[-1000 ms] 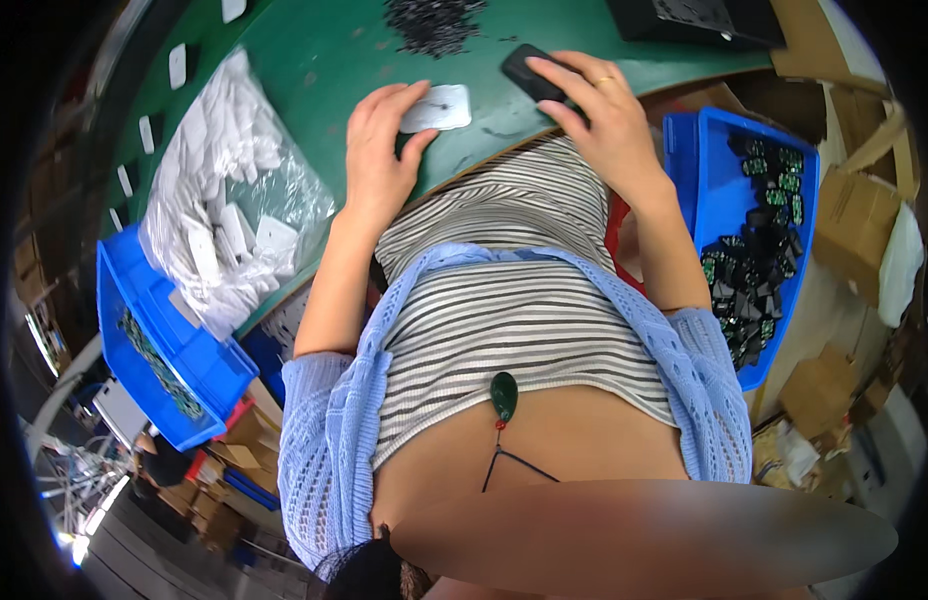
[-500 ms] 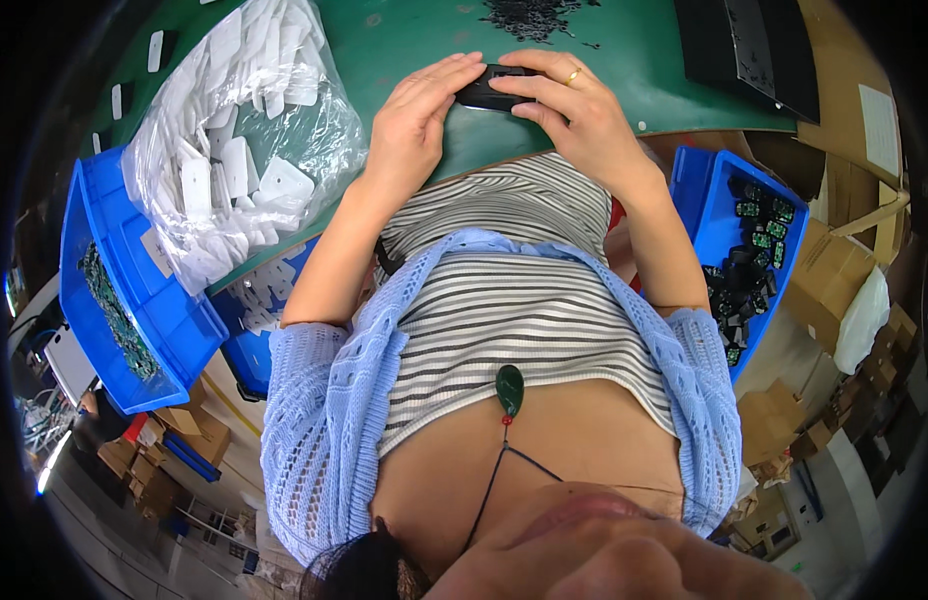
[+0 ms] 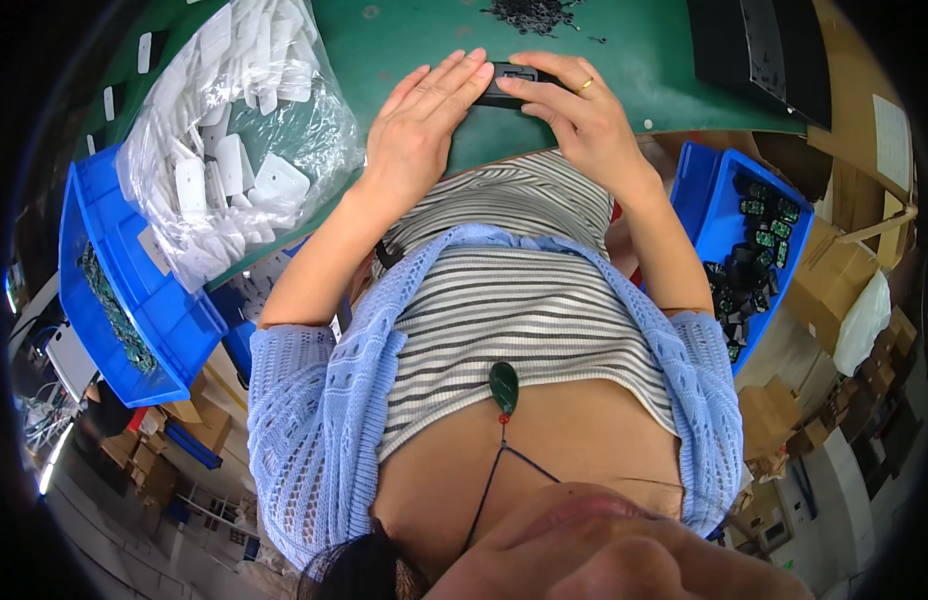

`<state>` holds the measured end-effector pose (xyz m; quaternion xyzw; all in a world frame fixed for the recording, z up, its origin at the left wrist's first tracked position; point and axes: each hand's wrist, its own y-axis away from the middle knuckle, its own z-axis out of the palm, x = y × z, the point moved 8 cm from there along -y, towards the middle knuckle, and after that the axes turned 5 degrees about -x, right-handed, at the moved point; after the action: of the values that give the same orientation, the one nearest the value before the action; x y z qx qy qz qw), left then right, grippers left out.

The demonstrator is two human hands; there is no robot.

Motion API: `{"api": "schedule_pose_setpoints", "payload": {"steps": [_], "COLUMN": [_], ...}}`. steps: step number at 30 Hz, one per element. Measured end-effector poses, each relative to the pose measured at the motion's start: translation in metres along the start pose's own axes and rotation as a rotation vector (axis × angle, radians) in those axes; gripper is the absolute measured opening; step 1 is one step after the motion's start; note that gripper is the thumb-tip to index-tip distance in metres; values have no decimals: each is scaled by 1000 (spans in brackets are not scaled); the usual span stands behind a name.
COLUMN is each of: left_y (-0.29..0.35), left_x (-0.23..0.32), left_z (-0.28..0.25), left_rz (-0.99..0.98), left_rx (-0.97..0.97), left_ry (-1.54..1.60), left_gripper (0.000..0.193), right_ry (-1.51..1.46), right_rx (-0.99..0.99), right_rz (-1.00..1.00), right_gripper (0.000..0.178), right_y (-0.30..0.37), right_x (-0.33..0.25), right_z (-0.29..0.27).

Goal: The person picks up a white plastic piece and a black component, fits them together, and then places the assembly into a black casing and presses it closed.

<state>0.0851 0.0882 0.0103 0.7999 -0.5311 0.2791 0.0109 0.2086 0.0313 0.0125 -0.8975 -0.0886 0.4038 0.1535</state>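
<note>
A small black plastic case point(image 3: 514, 74) with a raised rectangular frame on top lies at the near part of the green table, between my two hands. My left hand point(image 3: 421, 128) is closed over its left end, with long, nearly straight fingers and the thumb out of sight. At the right end, the fingers and thumb of my right hand point(image 3: 576, 112), with a ring on one finger, grip the case. My fingers partly hide the case. Small black parts point(image 3: 534, 14) lie in a loose pile just beyond it.
Left on the green table point(image 3: 404, 28) is a clear bag of white plastic covers point(image 3: 224, 165). Blue bins hold circuit boards point(image 3: 114, 310) at left and black parts with green boards point(image 3: 759, 240) at right. A black box point(image 3: 749, 60) stands back right, near cardboard cartons point(image 3: 834, 285).
My left hand has turned a little and its fingers lie straighter over the case. More of the frame on top of the case shows. The right hand keeps its hold.
</note>
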Motion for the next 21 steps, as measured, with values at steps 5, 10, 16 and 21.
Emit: {"api": "schedule_pose_setpoints", "payload": {"steps": [5, 10, 16, 21], "left_y": [-1, -20, -62, -161], "left_x": [6, -10, -70, -135], "left_z": [-3, 1, 0, 21], "left_rz": [10, 11, -410, -530], "left_rx": [55, 196, 211, 151], "left_ry": [-23, -28, 658, 1025], "left_gripper": [52, 51, 30, 22], "right_ry": [0, -370, -605, -49], "right_rx": [4, -82, 342, 464], "right_rz": [26, 254, 368, 249], "right_gripper": [37, 31, 17, 11], "right_y": [-3, -23, -6, 23], "right_x": [3, 34, 55, 48], "right_z": [-1, -3, -27, -41]}}
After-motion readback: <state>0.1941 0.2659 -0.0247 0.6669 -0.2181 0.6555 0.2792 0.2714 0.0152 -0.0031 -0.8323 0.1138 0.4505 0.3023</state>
